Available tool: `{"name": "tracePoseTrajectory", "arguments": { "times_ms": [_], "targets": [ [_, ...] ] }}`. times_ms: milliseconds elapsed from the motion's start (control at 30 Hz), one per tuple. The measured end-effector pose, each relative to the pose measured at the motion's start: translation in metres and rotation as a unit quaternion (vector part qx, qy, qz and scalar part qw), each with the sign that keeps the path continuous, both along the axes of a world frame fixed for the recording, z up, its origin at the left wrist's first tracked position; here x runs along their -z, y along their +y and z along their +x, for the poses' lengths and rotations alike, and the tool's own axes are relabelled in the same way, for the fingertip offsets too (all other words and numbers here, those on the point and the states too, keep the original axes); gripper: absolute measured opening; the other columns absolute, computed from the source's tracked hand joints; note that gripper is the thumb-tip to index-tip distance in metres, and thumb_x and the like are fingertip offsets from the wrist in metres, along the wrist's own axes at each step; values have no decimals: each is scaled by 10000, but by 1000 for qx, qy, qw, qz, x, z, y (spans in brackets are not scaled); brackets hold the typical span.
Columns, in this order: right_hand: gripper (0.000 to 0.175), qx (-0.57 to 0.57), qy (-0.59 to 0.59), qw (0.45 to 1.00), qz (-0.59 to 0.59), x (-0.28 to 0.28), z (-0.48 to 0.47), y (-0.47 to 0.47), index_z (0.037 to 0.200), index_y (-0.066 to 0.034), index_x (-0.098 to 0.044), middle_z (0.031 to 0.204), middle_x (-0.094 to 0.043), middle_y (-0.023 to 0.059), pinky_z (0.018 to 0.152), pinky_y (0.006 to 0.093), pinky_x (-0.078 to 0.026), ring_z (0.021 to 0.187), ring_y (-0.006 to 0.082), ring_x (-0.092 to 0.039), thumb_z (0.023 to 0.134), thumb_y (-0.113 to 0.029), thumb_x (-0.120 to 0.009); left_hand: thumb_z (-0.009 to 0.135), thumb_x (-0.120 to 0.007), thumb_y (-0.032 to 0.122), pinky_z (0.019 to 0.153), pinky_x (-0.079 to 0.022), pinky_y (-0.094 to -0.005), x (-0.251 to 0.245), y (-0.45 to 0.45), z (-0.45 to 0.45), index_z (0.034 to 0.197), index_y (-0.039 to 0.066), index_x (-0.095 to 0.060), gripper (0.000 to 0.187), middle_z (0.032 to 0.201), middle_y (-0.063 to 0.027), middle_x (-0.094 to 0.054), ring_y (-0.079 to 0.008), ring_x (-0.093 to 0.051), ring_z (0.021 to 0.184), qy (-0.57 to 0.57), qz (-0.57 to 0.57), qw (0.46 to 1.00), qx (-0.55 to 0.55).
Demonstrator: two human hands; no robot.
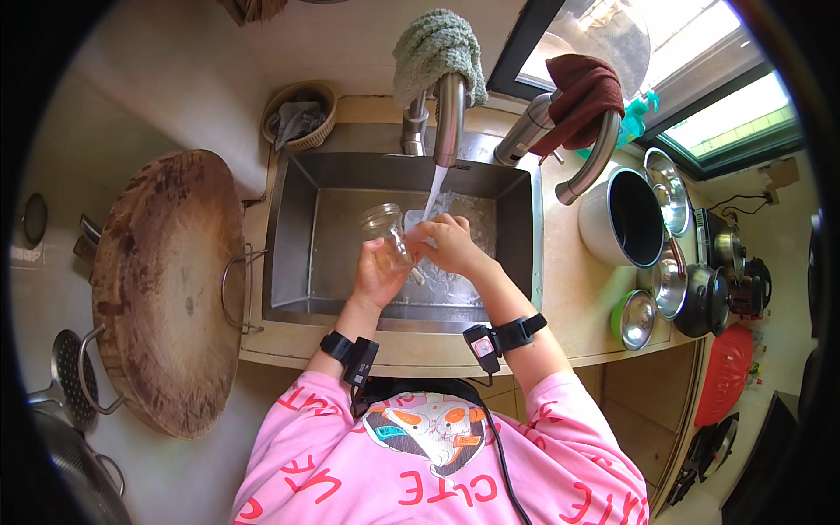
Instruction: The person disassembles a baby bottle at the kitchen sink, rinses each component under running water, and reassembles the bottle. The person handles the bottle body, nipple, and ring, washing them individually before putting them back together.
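A clear jar (pixel 386 226) is gripped in my left hand (pixel 379 275), tilted with its threaded mouth away from me. Close beside it, my right hand (pixel 449 246) pinches a small translucent whitish piece (pixel 413 220), perhaps a lid; the fingers hide part of it. Water (pixel 436 190) runs from the faucet (pixel 450 125) down onto that piece and my right fingers. Below my left fingers shows a short pale stick-like end (pixel 418 277); what it belongs to is hidden. Both hands are over the stainless steel sink (pixel 298 243), where water splashes across the bottom.
A second faucet (pixel 594 164) bears a brown cloth (pixel 577 98); a green towel (pixel 436 49) drapes the running one. Right of the sink stand a white pot (pixel 600 223) and several metal bowls (pixel 635 320). A round wooden chopping board (pixel 174 295) and a basket (pixel 321 136) are left.
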State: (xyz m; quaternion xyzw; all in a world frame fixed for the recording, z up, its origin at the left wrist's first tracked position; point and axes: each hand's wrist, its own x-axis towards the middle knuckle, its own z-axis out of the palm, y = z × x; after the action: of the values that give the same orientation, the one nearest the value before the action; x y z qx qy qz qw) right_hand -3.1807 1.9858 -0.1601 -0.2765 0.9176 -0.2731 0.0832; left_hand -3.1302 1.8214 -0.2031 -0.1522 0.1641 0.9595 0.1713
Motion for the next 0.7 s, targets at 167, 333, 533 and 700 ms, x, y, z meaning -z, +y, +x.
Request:
{"name": "tracePoseTrajectory", "arguments": {
  "times_ms": [167, 333, 533, 700],
  "targets": [
    [171, -8, -45, 990, -134, 1, -4, 2, 928, -124, -709, 837, -686, 76, 738, 370, -473, 773, 283, -645, 763, -147, -668, 801, -510, 360, 1043, -358, -445, -1, -5, -1, 1096, 20, -548, 452, 1087, -129, -596, -276, -532, 1103, 9, 18, 999, 35],
    [159, 90, -148, 942, -287, 12, -6, 1, 916, -38, -665, 761, -670, 78, 640, 308, -489, 678, 183, -629, 836, -174, -646, 815, -515, 312, 961, -415, -406, -7, -3, -5, 1094, 37, -558, 394, 1053, -99, -606, -246, -563, 1020, 4, 45, 999, 18],
    [345, 272, -286, 837, -378, 26, -1, -9, 904, -49, -586, 702, -567, -1, 553, 237, -411, 594, 80, -489, 966, -374, -491, 817, -507, 324, 989, -403, -429, 9, 0, -12, 1105, 30, -547, 413, 1104, -117, -596, -280, -551, 1076, 9, 28, 1000, 9],
    [437, 335, -367, 806, -322, 49, -1, 5, 946, -44, -578, 657, -509, 14, 454, 261, -351, 519, 105, -445, 969, -454, -430, 817, -559, 361, 948, -442, -443, 17, 4, -7, 1140, 58, -545, 444, 1137, -112, -590, -268, -572, 1056, -6, -1, 997, 73]
  ]
}}
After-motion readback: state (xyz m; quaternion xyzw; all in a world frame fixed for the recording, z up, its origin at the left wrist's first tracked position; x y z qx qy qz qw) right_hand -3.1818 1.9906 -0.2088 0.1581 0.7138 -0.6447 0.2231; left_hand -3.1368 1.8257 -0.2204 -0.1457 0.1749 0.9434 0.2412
